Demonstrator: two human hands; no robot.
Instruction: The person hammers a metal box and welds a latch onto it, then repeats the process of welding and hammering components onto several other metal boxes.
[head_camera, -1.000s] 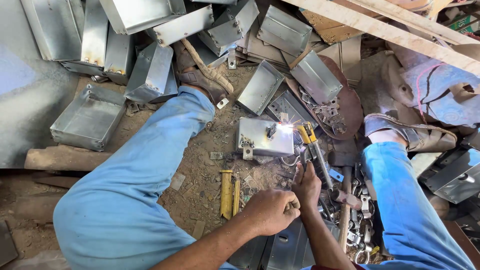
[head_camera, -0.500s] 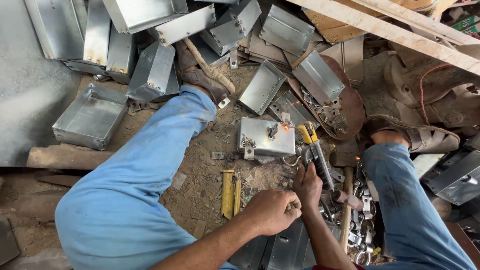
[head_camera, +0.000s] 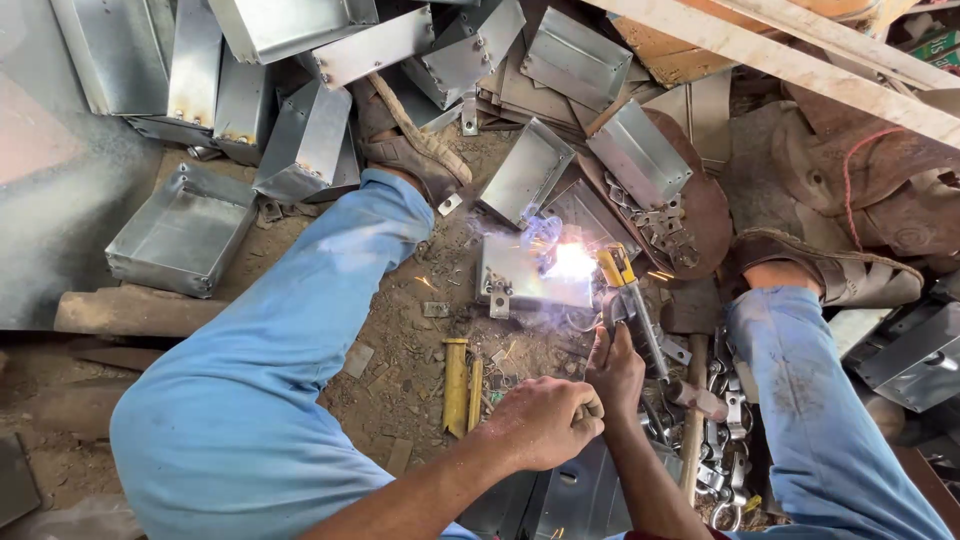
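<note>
I sit on a dirt floor with my legs in blue trousers spread apart. Between them lies a small galvanised metal box with small brackets on its edge. My right hand is shut on a welding electrode holder with a yellow head. Its tip touches the box's right corner, where a bright arc flares with smoke and sparks. My left hand is a closed fist just below and left of my right hand, against its wrist. Nothing shows clearly in it.
Several sheet-metal boxes are piled along the top and left. Two yellow-handled tools lie on the dirt by my left hand. A hammer and loose metal brackets lie at right. Wooden planks cross the top right.
The arc at the box's corner has grown from a small glow to a bright flare with sparks. My hands have stayed nearly in place.
</note>
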